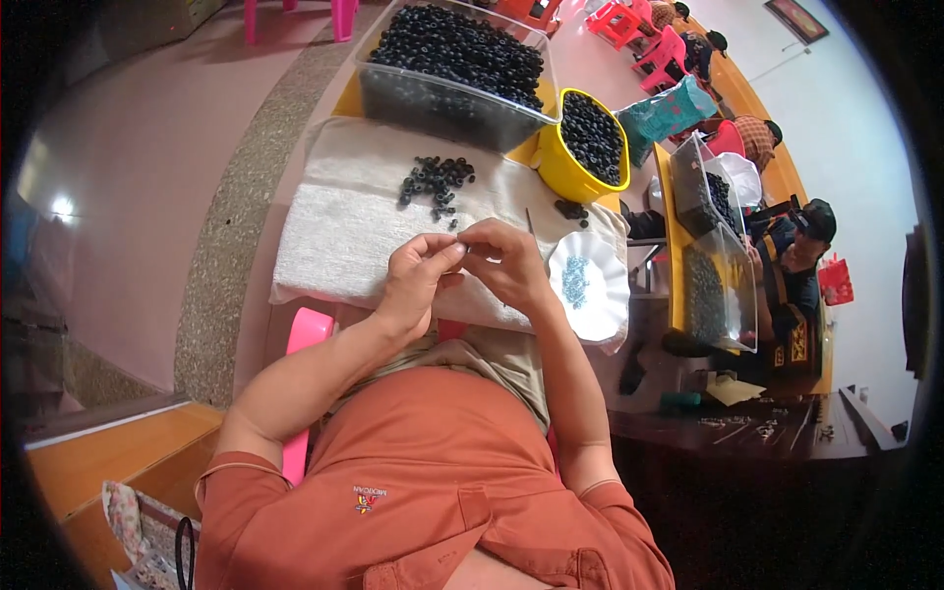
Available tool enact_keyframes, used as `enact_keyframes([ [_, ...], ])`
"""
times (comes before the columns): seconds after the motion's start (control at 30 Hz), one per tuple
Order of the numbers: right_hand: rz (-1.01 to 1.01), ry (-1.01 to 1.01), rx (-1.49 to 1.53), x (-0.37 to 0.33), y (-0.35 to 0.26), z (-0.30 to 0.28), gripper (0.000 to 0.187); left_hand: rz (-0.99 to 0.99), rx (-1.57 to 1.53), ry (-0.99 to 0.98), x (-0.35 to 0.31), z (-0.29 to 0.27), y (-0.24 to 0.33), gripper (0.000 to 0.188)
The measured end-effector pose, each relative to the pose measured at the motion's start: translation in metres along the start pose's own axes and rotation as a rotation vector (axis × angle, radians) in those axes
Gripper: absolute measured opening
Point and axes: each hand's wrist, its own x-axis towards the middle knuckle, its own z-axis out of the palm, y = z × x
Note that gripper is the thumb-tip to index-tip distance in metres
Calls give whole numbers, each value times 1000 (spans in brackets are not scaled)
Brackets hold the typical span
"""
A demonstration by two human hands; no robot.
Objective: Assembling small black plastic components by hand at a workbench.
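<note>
My left hand [418, 273] and my right hand [503, 258] meet over the near part of a white cloth [334, 231]. The thumbs and fingers of both are pinched together at one spot; a small dark bit shows there, mostly hidden by the fingertips. Just beyond my fingers lies a loose pile of small black ring-shaped pieces [433, 182]. Beside my right wrist is a white scalloped plate [608, 315] with tiny pale blue bits [575, 282] on it. A thin dark stick-like tool [530, 220] lies between the plate and my right hand.
At the back stand a clear bin [442, 116] full of black pieces and a yellow tub [565, 169] of the same. A few black pieces [571, 210] lie near the tub. To the right, another person [796, 256] sits at a table with clear bins [723, 285].
</note>
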Motion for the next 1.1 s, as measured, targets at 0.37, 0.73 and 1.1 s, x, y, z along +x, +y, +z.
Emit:
enact_keyframes([
  [0.37, -34, -2, 47, -12, -2, -2, 24, -19, -3, -76, -3, 2, -2, 11],
  [0.73, -45, 21, 56, -19, 10, 0, 25, 51, 106, -78, -4, 3, -1, 9],
  [1.1, 8, 51, 182, -26, 6, 1, 23, 34, 91, -115, -7, 5, -1, 8],
])
